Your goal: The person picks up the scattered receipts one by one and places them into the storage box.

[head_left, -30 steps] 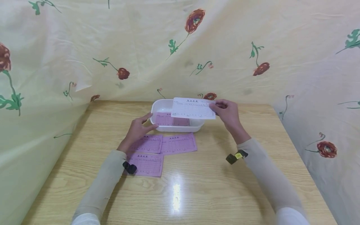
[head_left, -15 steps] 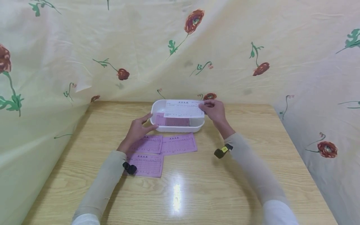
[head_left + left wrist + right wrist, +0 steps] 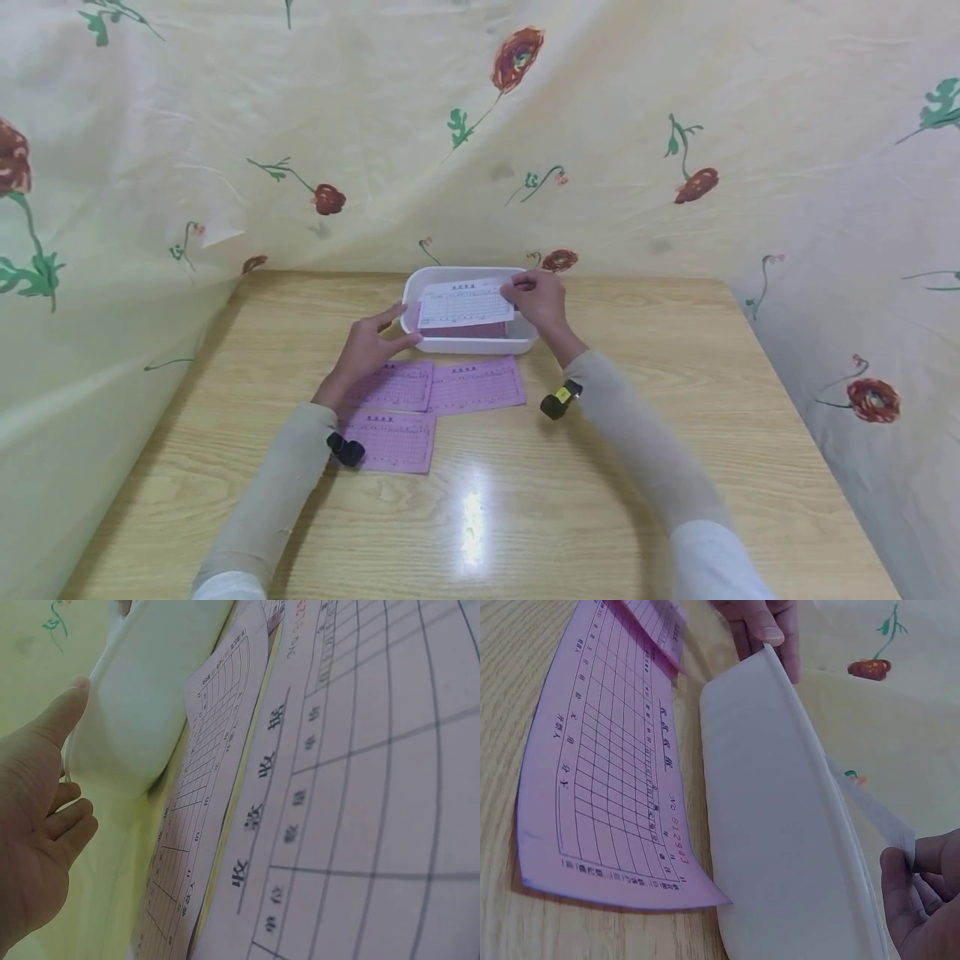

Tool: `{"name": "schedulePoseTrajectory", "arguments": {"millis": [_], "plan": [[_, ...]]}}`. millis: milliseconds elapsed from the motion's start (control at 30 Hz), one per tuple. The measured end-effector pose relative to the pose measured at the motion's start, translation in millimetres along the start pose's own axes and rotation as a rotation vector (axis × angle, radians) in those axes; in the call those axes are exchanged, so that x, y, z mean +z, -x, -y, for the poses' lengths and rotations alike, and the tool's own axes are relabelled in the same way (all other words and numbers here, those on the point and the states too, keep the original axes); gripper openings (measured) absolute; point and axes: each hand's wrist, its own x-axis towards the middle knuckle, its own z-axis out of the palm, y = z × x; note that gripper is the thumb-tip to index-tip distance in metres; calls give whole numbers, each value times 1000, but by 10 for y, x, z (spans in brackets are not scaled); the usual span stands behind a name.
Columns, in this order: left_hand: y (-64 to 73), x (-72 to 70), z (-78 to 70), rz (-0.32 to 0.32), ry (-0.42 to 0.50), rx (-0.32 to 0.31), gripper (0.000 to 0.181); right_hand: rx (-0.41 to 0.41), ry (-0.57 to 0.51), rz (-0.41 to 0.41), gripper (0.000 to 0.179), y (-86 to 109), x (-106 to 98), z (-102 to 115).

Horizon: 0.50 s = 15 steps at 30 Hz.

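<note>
- The right hand [image 3: 540, 300] is pinching a white receipt form [image 3: 463, 303] by its right-hand end, thumb and fingers meeting on the paper; the grasp is narrow.
- The form is lying directly to the left of that hand, between the two hands, with its held end nearer the right.
- Its long axis is running left to right, roughly in line with the long axis of the white plastic tray [image 3: 480, 346] and turned slightly, the near edge sloping in the head view.
- In that view the form is falling within the tray's outline; in the right wrist view its held end is standing above the rim. Whether the far end is touching anything inside, I cannot tell.
- A purple receipt slip [image 3: 463, 331] is lying in the tray, partly hidden beneath the form, with its near strip showing.
- The left hand [image 3: 366, 343] is gripping the tray's left end, thumb at the near corner and fingers on the end wall; it is holding no paper.
- Three more purple slips are resting on the wood-grain table [image 3: 585, 517], on the near side of the tray: a right slip [image 3: 477, 385], a left slip [image 3: 397, 385] just beside it, and a lower slip [image 3: 396, 442], the last two partly covered by the left arm.
</note>
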Motion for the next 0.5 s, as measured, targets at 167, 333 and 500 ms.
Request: {"name": "schedulePoseTrajectory", "arguments": {"millis": [167,333,500], "plan": [[1,3,2,1,-1,15,84,21,24,19,26,-14,87,-8],[-1,5,6,5,5,18,87,49,56,39,24,-35,149,-32],[-9,1,18,3,0,36,89,74,93,56,22,-56,174,-44]]}}
